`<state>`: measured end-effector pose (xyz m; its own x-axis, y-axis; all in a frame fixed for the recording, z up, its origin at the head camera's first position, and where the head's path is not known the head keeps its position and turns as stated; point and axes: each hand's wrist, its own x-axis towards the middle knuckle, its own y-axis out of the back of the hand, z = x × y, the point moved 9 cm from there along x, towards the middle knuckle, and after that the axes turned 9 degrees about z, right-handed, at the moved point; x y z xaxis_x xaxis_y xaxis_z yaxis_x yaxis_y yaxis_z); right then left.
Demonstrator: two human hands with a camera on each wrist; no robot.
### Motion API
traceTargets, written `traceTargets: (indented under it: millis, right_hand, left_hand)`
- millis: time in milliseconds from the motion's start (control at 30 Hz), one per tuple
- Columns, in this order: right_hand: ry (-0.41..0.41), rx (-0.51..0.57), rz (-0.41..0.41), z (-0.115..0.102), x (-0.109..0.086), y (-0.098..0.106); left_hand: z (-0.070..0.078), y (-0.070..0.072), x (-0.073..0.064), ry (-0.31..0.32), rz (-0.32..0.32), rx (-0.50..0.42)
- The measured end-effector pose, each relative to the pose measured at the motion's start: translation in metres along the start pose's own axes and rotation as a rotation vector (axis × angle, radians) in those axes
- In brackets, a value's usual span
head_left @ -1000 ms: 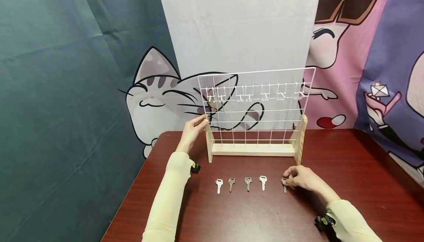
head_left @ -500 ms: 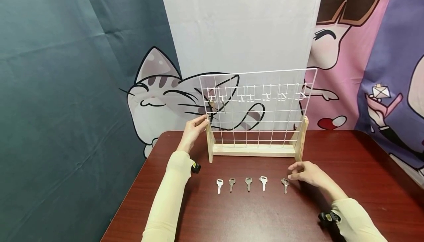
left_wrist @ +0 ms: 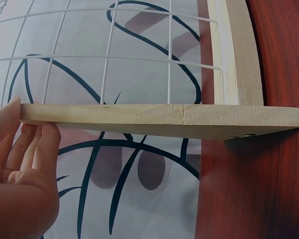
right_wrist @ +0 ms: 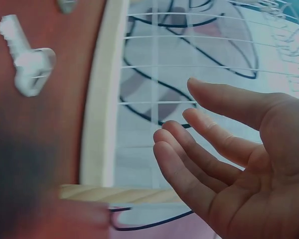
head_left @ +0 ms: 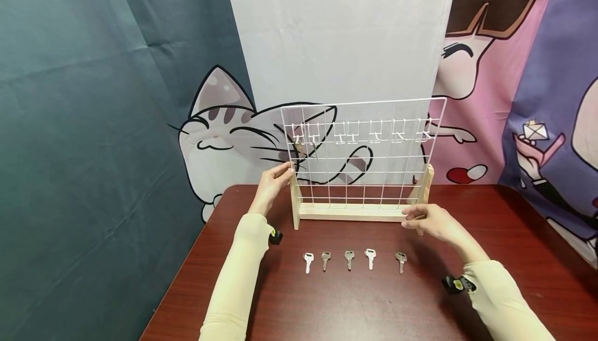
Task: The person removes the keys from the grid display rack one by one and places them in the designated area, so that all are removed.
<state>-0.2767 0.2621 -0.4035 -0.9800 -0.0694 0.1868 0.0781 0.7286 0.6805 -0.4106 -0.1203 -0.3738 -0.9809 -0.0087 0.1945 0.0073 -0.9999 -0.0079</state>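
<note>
A white wire grid rack (head_left: 364,103) stands upright in a pale wooden base (head_left: 357,212). My left hand (head_left: 271,188) pinches the top of its left wooden post, (left_wrist: 159,117) thumb on one side and fingers on the other in the left wrist view. My right hand (head_left: 434,221) is in front of the right wooden post (head_left: 426,175), fingers relaxed and apart, holding nothing. Below it on the table lies a key (head_left: 401,260), blurred in the right wrist view. More keys lie in a row to the left, among them a silver key (head_left: 370,258).
White hooks (head_left: 375,136) line the upper grid. Something brownish, likely a key (head_left: 299,147), hangs at the leftmost hook. The reddish-brown table (head_left: 355,304) carries everything, with a cartoon-printed curtain (head_left: 336,35) behind it.
My right hand has let go of the rightmost key and risen away, up and toward the rack's right post. The key stays on the table. My left hand keeps its place.
</note>
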Motion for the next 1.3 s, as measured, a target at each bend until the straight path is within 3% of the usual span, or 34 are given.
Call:
traceTargets:
  millis: [200, 367, 733, 967, 1300]
  right_hand:
    - [0.042, -0.012, 0.050, -0.024, 0.011, 0.018]
    - [0.068, 0.014, 0.054, -0.034, 0.019, 0.019]
    - [0.127, 0.089, 0.029, -0.065, 0.041, -0.002]
    - [0.096, 0.150, -0.003, -0.090, 0.058, -0.018]
    - [0.093, 0.317, 0.038, -0.137, 0.078, -0.022]
  left_hand:
    - [0.001, 0.001, 0.000, 0.000, 0.009, 0.011]
    - [0.000, 0.001, 0.000, -0.004, 0.012, 0.011]
    - [0.000, 0.000, 0.001, -0.007, 0.002, 0.007]
    - [0.000, 0.000, 0.001, -0.009, 0.008, 0.024]
    - [0.013, 0.004, 0.003, -0.079, 0.025, 0.167]
